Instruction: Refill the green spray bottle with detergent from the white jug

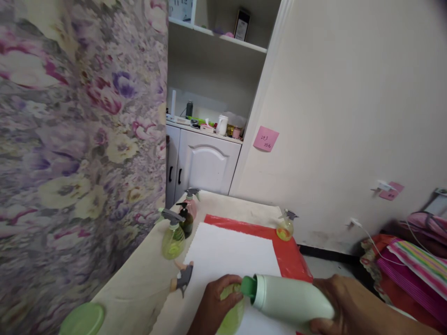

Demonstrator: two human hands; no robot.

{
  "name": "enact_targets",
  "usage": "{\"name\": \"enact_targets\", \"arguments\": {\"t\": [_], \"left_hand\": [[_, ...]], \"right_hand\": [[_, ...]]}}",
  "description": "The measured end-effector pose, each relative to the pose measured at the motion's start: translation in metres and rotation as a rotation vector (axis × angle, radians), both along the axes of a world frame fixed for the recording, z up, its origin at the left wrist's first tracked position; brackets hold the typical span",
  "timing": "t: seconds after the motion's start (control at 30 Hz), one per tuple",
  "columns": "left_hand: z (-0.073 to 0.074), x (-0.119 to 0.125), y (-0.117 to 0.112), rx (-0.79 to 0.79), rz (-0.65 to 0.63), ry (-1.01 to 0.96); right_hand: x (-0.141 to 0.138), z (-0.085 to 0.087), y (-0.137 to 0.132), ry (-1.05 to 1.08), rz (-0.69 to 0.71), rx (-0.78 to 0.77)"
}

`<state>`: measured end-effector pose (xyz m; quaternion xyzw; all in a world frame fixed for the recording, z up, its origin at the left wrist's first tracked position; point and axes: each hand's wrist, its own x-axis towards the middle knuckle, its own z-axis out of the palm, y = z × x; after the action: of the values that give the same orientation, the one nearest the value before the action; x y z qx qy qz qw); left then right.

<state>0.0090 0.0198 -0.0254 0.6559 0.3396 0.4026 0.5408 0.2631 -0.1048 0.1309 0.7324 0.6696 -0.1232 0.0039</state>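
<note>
My left hand (220, 302) wraps round a clear yellow-green spray bottle body (233, 318) with no sprayer head on it, standing over the white sheet (233, 251). In my right hand (340, 302) is a pale green bottle (291, 298), tilted onto its side with its darker green spout (248, 286) at the mouth of the spray bottle. Whether liquid is flowing cannot be made out. A loose grey sprayer head (183, 280) lies to the left of my left hand. At the lower left sits a light green round lid (83, 318).
Along the table's left side stand a yellow-green spray bottle (173, 242), a dark pump bottle (186, 221) and a pink spray bottle (191, 204). Another spray bottle (285, 228) stands at the right on a red sheet (293, 258). A floral curtain (84, 139) hangs at left.
</note>
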Motion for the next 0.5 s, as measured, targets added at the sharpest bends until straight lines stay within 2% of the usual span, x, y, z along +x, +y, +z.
{"name": "enact_targets", "arguments": {"t": [0.5], "left_hand": [[-0.0042,-0.0002,0.0004,0.006,0.005,0.024]], "right_hand": [[0.0041,-0.0052,0.0006,-0.020,0.016,0.033]]}}
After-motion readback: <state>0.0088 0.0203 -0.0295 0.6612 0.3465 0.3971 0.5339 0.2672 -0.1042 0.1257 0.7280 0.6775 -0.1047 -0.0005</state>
